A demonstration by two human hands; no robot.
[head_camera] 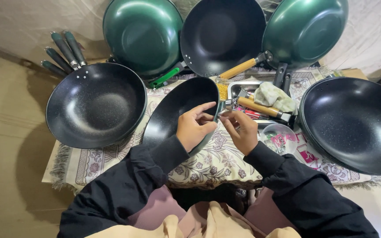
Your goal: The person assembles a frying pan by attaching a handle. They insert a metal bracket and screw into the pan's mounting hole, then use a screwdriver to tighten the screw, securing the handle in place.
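A dark speckled wok (173, 112) stands tilted on its edge in front of me on a patterned cloth (208, 163). My left hand (194, 127) grips its rim on the right side. My right hand (242, 130) sits just beside it, fingertips pinched together at the wok's handle bracket (225, 105); something small may be between them, too small to make out. A wooden handle (259, 107) with metal ends lies just beyond the bracket, across a steel tray (239, 88).
Several woks ring the cloth: black ones at left (95, 103), right (356, 123) and back centre (221, 33), green ones at back left (143, 33) and back right (304, 27). Loose green handles (62, 55) lie far left. A pale rag (275, 96) and a clear bowl (279, 137) sit nearby.
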